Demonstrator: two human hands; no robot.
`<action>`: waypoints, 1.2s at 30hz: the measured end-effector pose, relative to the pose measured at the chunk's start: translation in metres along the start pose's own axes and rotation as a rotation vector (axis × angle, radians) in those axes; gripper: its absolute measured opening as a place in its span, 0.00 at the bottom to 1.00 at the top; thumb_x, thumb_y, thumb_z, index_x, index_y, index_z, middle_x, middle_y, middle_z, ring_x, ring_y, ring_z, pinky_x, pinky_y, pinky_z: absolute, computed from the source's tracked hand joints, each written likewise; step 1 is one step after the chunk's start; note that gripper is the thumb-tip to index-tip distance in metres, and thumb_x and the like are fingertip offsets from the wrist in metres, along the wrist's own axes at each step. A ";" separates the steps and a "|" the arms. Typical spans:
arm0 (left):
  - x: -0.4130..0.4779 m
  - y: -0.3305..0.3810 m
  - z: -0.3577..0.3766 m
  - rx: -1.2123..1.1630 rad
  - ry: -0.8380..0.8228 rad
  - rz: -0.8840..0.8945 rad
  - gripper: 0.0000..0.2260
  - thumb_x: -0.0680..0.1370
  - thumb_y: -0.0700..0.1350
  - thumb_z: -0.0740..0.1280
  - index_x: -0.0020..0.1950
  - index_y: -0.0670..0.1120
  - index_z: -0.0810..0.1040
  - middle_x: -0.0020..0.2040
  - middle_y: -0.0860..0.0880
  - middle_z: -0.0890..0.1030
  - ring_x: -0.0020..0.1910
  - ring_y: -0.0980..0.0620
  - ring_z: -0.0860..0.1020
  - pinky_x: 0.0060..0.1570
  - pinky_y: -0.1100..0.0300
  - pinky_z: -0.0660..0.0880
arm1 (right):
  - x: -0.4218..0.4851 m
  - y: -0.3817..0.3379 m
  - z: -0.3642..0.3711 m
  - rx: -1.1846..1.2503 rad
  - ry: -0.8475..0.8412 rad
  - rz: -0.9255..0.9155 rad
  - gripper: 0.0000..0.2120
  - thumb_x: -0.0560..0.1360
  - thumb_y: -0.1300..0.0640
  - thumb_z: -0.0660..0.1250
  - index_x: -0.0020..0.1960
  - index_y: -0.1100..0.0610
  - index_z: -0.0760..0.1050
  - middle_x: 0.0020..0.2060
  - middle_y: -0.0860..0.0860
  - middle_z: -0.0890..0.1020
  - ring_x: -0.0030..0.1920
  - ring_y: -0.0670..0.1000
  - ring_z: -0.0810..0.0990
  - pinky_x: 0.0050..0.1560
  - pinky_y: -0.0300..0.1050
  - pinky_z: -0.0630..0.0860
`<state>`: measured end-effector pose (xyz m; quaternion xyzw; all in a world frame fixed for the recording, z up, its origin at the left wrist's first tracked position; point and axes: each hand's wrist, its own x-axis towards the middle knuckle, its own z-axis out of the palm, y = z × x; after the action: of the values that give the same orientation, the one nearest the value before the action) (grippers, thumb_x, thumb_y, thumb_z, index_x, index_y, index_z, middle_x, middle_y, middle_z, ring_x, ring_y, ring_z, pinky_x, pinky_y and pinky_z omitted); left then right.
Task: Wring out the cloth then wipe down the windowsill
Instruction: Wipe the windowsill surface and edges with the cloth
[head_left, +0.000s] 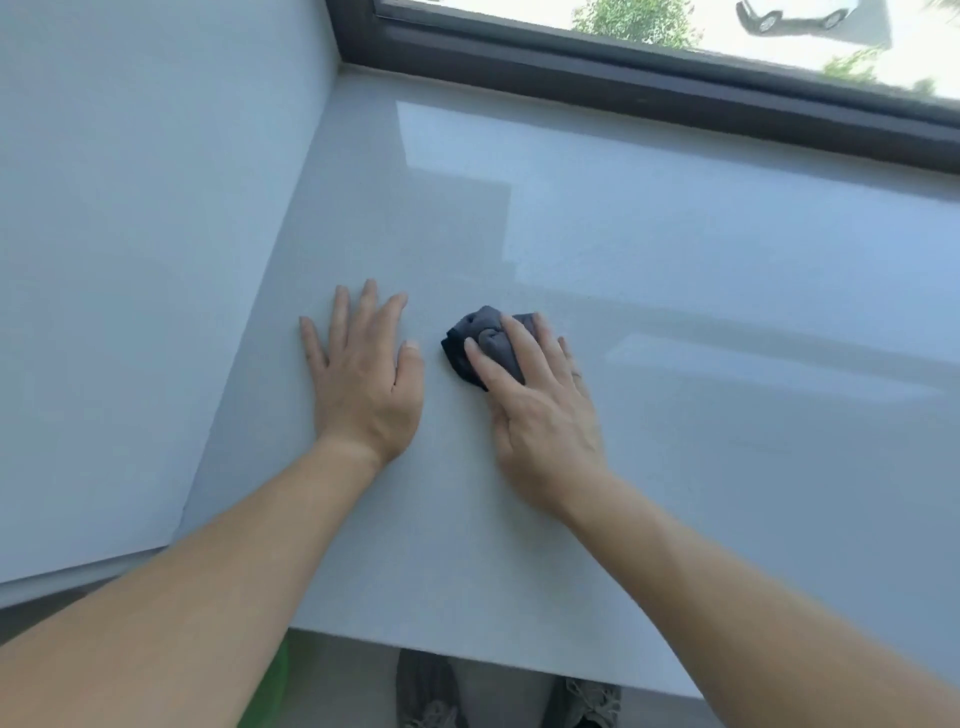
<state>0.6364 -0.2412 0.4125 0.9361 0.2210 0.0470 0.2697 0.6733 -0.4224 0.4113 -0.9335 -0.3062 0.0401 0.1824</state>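
A wide, glossy pale grey windowsill (649, 270) fills most of the view. A bunched dark grey cloth (470, 340) lies on it near the middle. My right hand (540, 405) presses down on the cloth, fingers spread over its top; part of the cloth sticks out past the fingertips to the left. My left hand (363, 379) rests flat on the sill just left of the cloth, fingers apart, holding nothing.
A dark window frame (623, 83) runs along the sill's far edge with glass above it. A pale side wall (130, 260) closes the left end. The sill's front edge (467, 657) is near me; shoes (431, 691) and something green (270, 691) show below.
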 end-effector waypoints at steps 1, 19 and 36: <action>-0.003 -0.002 -0.003 -0.066 0.008 0.007 0.26 0.77 0.51 0.51 0.75 0.49 0.65 0.80 0.48 0.58 0.80 0.51 0.47 0.76 0.43 0.36 | -0.006 0.004 -0.004 0.000 -0.042 -0.029 0.27 0.79 0.61 0.59 0.76 0.45 0.63 0.79 0.50 0.58 0.80 0.58 0.49 0.79 0.56 0.47; -0.099 -0.034 -0.019 0.231 -0.160 0.187 0.29 0.78 0.54 0.47 0.79 0.50 0.58 0.81 0.45 0.49 0.80 0.48 0.43 0.77 0.43 0.40 | -0.033 0.035 -0.016 -0.007 0.047 0.173 0.28 0.75 0.61 0.59 0.74 0.48 0.68 0.77 0.56 0.62 0.77 0.63 0.57 0.76 0.64 0.54; -0.101 -0.036 -0.018 0.075 -0.085 0.210 0.25 0.78 0.52 0.50 0.73 0.47 0.67 0.80 0.43 0.57 0.80 0.47 0.49 0.77 0.44 0.40 | -0.062 0.021 -0.018 0.047 0.169 0.563 0.26 0.80 0.58 0.57 0.77 0.48 0.63 0.80 0.52 0.55 0.79 0.59 0.48 0.78 0.58 0.47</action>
<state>0.5280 -0.2492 0.4121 0.9647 0.1115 0.0271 0.2371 0.6383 -0.4801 0.4181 -0.9773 -0.0176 0.0183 0.2104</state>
